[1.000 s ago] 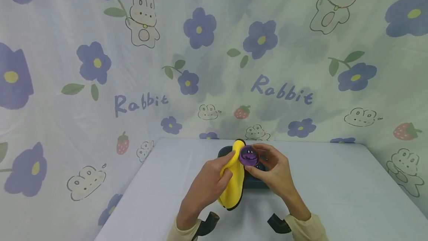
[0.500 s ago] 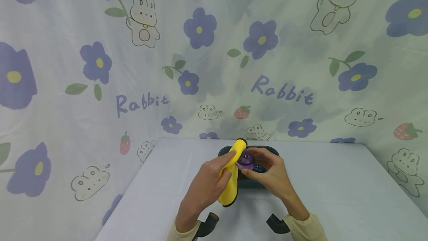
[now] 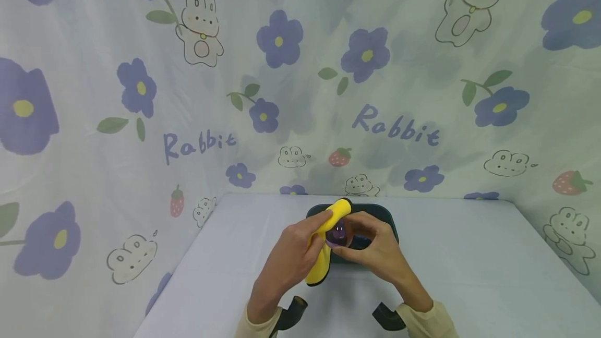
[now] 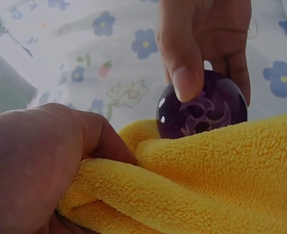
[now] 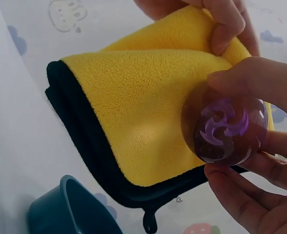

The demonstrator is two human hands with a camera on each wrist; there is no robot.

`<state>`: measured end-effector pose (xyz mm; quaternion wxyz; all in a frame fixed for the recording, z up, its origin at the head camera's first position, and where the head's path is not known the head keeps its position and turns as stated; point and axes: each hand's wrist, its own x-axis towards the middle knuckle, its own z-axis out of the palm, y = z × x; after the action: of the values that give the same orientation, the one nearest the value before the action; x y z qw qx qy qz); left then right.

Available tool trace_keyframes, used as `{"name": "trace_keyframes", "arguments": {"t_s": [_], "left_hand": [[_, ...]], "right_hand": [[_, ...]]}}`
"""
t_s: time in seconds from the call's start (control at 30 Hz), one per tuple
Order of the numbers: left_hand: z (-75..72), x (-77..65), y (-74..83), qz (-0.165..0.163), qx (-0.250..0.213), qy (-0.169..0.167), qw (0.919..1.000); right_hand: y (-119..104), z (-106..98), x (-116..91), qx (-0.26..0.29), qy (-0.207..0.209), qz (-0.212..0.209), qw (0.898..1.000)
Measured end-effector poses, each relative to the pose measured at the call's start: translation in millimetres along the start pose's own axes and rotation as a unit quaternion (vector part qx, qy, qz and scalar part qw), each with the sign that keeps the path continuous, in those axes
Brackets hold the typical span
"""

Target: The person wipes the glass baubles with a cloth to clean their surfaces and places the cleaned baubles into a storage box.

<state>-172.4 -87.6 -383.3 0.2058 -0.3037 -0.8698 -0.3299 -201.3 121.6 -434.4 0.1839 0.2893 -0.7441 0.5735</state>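
Observation:
My left hand [image 3: 293, 252] pinches a folded yellow towel [image 3: 321, 266] with black edging and a small hanging loop. In my right hand [image 3: 377, 246] is a clear purple ball [image 3: 336, 234], held between thumb and fingers. Inside the ball shows a lighter purple swirl emblem, plain in the right wrist view. The towel's fleecy side [image 5: 133, 97] lies right against the ball in that view. From the left wrist, a fold of the towel [image 4: 221, 170] covers the ball's lower part. Both hands are close together above the table.
A dark teal tub [image 3: 387, 218] with rounded corners stands on the white table [image 3: 451, 254] behind the hands, partly hidden by them. Something dark and glossy [image 3: 359, 242] shows inside it. A patterned curtain [image 3: 300, 93] rises behind the table. Black curved pieces [image 3: 292, 314] sit at both wrists.
My right hand has brought the ball left and slightly down against the towel. The towel's top has tipped right and its lower edge has risen a little. More of the tub shows.

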Motion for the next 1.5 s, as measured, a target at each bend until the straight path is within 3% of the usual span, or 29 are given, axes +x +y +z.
{"name": "trace_keyframes", "arguments": {"t_s": [0.43,0.87,1.23,1.5], "left_hand": [[-1.8,2.5,-10.2,-0.033,-0.029,-0.038,0.9983],[0.5,3.5,-11.0,-0.060,-0.023,-0.082,0.9946],[1.5,0.4,-2.9,-0.079,-0.004,-0.092,0.9926],[1.5,-0.5,1.6,-0.067,0.002,-0.090,0.9937]], "right_hand": [[-3.8,0.8,-1.7,0.030,-0.018,-0.051,0.998],[-4.6,-1.6,-1.3,0.057,0.044,-0.063,0.995],[-1.2,-6.5,1.5,0.077,0.074,-0.028,0.994],[5.0,-7.6,2.3,0.068,0.092,0.002,0.993]]}}
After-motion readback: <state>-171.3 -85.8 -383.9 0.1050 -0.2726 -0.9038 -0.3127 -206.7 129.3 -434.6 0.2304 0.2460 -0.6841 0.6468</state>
